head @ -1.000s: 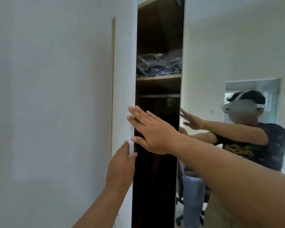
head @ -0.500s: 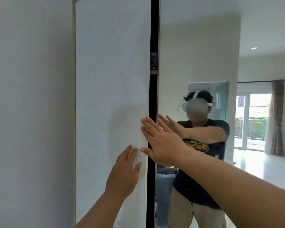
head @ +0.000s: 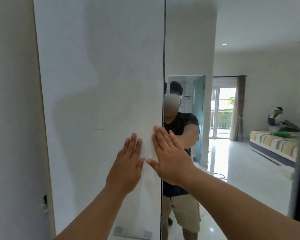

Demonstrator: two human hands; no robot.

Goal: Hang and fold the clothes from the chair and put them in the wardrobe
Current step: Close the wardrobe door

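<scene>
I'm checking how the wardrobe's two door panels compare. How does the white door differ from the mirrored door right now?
The white door is matte and plain; the mirrored door reflects the room and the person. The left hand lies flat on the white door alone, while the right hand spans the seam, its fingers over the mirrored door. A metal handle shows at the white door's bottom; none shows on the mirrored door. Both stand upright, edges nearly meeting.

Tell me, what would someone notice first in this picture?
First, the two hands in the middle: the left hand lies flat on the white door, and the right hand presses flat where that door meets the mirror. Next, the mirror on the right, which shows the person pushing and a bright room with a striped bed behind.
</scene>
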